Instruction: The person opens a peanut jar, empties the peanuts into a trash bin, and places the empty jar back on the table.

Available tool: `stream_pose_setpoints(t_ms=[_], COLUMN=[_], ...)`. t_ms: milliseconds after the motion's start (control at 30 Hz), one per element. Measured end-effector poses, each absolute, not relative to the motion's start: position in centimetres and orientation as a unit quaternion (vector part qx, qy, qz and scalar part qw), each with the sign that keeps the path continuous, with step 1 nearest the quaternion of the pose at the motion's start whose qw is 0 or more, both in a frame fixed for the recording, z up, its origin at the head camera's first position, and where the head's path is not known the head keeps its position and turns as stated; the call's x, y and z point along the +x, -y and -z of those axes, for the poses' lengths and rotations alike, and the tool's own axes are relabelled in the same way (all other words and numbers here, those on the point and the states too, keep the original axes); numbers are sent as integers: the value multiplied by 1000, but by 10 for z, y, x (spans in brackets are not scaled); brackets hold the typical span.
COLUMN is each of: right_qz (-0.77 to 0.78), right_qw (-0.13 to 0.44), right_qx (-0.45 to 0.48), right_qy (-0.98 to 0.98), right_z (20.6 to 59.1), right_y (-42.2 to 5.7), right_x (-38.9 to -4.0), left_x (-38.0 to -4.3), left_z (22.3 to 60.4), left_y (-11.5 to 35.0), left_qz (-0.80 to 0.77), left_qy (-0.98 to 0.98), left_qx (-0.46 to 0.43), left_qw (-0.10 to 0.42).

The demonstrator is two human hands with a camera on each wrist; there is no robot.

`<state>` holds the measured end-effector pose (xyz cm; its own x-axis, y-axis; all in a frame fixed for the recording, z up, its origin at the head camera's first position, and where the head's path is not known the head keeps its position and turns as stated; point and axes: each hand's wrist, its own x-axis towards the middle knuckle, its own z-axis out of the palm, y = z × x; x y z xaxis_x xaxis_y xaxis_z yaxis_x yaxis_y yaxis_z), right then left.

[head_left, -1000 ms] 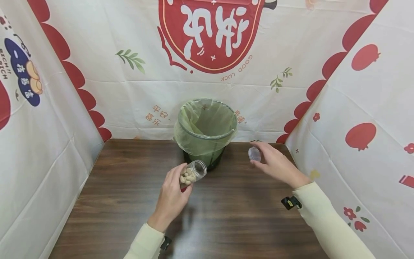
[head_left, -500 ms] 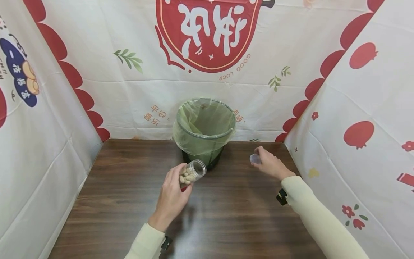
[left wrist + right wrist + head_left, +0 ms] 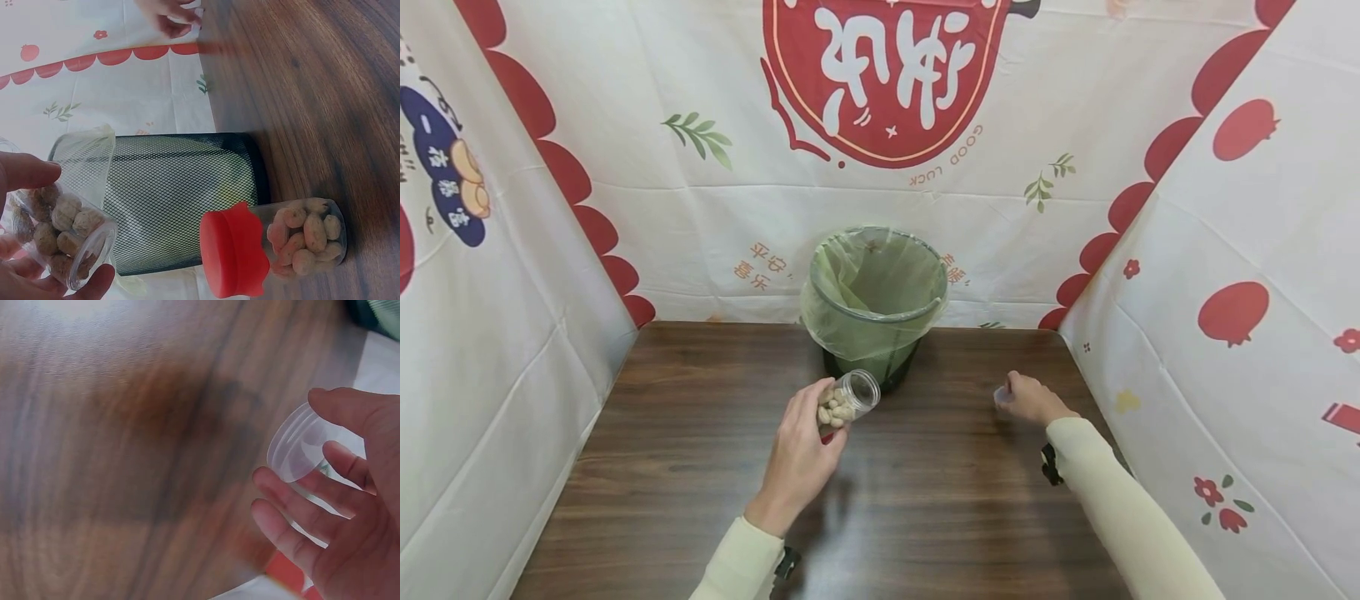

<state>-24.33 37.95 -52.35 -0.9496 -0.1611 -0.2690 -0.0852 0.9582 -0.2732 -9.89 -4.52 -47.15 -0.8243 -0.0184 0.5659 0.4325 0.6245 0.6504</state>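
Observation:
My left hand (image 3: 797, 462) holds a clear jar (image 3: 842, 400) of shelled-looking, pale nuts, tilted with its uncapped mouth to the upper right. In the left wrist view the nuts (image 3: 65, 215) show as brownish peanuts, and fingertips grip the clear wall. Beneath that hand a second jar (image 3: 275, 245) with a red frilled lid, also holding peanuts, stands on the table. Over at the right, my right hand (image 3: 1036, 402) pinches a clear round lid (image 3: 297, 447) between thumb and fingers, just above the tabletop. In the head view most of this lid is hidden.
A mesh bin (image 3: 169, 200) with a pale green liner (image 3: 868, 333) stands at the table's back, just beyond the held jar. Printed cloth (image 3: 722, 217) closes off the back and both sides of the dark wooden table (image 3: 685, 467).
My right hand has come down and nearer to me with the clear lid, turning it flatter towards the table. The left hand and its jar have stayed in place.

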Motion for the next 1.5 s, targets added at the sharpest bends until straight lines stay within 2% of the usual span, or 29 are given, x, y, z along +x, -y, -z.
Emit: stream_pose_setpoints(t_ms=[300, 933, 1200, 1500], right_qz=[104, 65, 66, 68], right_qw=[169, 164, 162, 187], right_qx=[-53, -24, -24, -21], right_qy=[-979, -984, -984, -980], right_z=[539, 556, 553, 535], right_y=[-398, -411, -408, -399], right_x=[-238, -220, -219, -225], left_x=[-98, -98, -99, -99], left_z=[470, 469, 469, 469], left_y=[47, 51, 51, 52], left_qz=[416, 417, 421, 424], left_qy=[863, 866, 865, 863], left_qx=[-115, -106, -106, -105], left_qw=[264, 257, 253, 252])
